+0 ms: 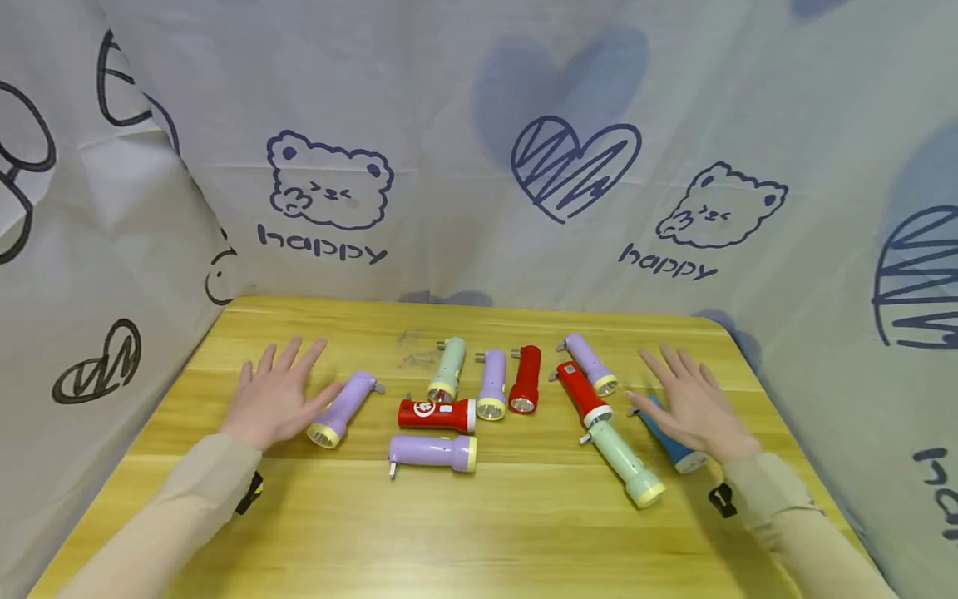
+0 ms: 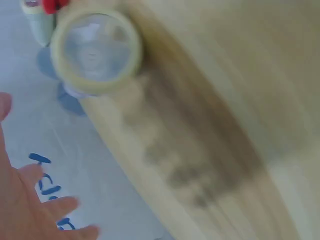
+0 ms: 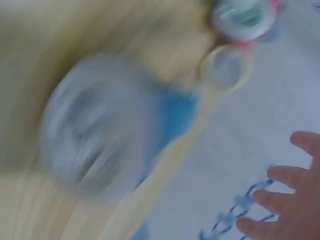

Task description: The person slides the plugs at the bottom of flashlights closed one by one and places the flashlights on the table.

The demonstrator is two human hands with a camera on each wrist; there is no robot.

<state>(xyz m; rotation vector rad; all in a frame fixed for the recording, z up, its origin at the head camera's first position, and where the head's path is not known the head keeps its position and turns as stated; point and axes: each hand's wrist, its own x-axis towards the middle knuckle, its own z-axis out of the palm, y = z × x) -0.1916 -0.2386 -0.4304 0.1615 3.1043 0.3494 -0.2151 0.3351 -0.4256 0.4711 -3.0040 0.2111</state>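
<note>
My left hand (image 1: 277,395) hovers with fingers spread at the left, its thumb overlapping a lavender flashlight (image 1: 346,408) with a cream head. In the left wrist view that flashlight's round lens (image 2: 96,52) faces the camera, and the left hand (image 2: 30,200) appears at the lower left. On the other side, my right hand (image 1: 692,403) is spread over a blue flashlight (image 1: 674,445), hiding part of its body. The right wrist view has the blurred lens (image 3: 95,130) of the blue flashlight, apart from the right hand's fingers (image 3: 285,202). Neither hand holds anything.
Between the hands lie several more flashlights on the wooden table (image 1: 479,532): lavender (image 1: 430,452), red (image 1: 526,378), mint green (image 1: 624,462), among others. A red one (image 1: 580,391) meets the mint one end to end. White printed cloth (image 1: 449,166) walls the back and sides.
</note>
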